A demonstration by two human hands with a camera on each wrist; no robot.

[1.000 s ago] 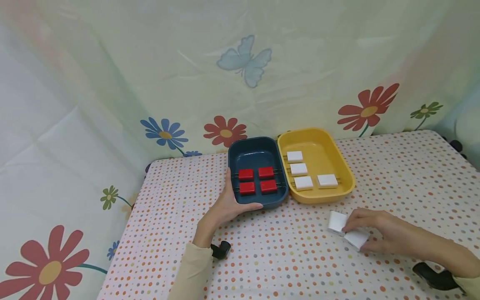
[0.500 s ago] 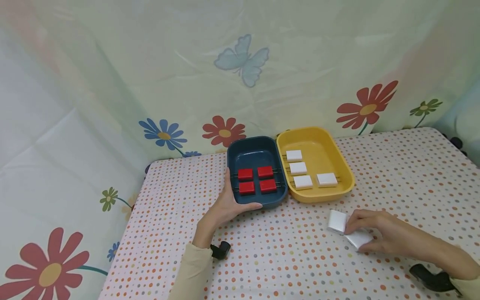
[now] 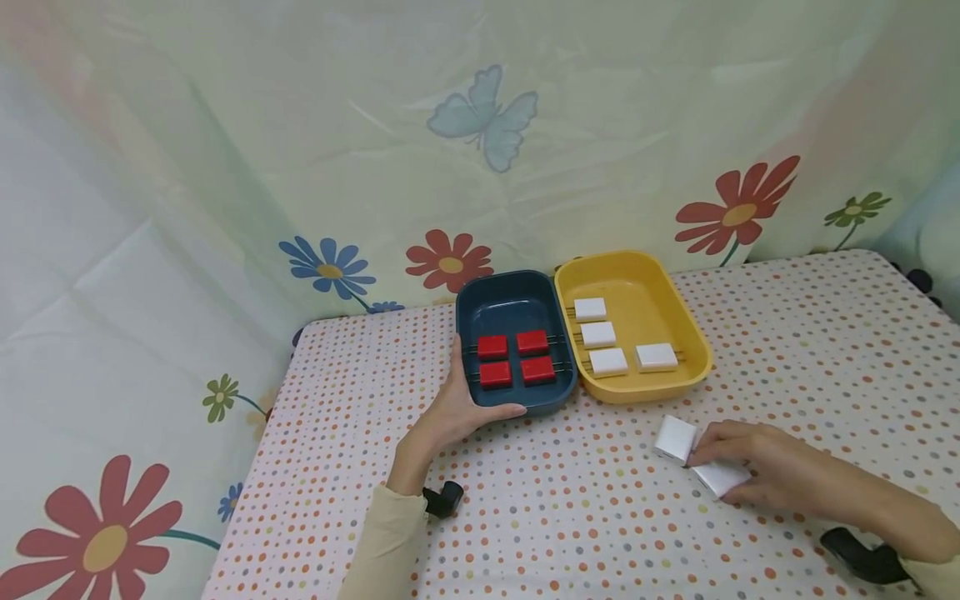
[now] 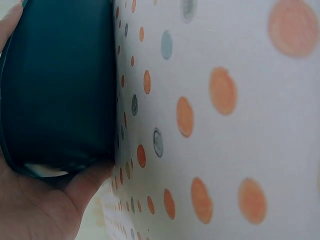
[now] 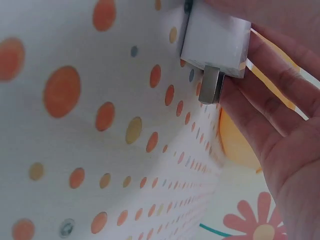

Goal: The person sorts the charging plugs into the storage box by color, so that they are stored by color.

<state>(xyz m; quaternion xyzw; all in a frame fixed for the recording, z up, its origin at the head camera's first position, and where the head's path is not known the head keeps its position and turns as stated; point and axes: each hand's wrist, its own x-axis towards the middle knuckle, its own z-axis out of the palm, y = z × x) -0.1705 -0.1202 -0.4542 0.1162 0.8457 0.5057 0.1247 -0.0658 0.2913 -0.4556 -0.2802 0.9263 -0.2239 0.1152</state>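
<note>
My right hand [image 3: 772, 468] pinches a white plug-in charger [image 3: 723, 478] between thumb and fingers, low at the tabletop. One metal prong [image 5: 210, 86] of it shows in the right wrist view. A second white charger [image 3: 676, 438] lies against my fingertips, just up and left of the held one. My left hand [image 3: 454, 407] spreads around the near left corner of a dark blue tray [image 3: 513, 312], thumb straight along its front wall and fingers along its left side. Inside that tray lie several red plug-in blocks [image 3: 493, 374] in two rows, pins pointing outward.
A yellow tray [image 3: 637, 292] stands right beside the blue one, with several white chargers [image 3: 597, 335] in it. Both sit on a dotted tablecloth [image 3: 585, 517]. A flowered curtain [image 3: 615, 150] hangs behind the table's back edge.
The two white chargers by my right hand have turned slightly on the tabletop, with that hand barely shifting. My left hand and both trays stay as they were.
</note>
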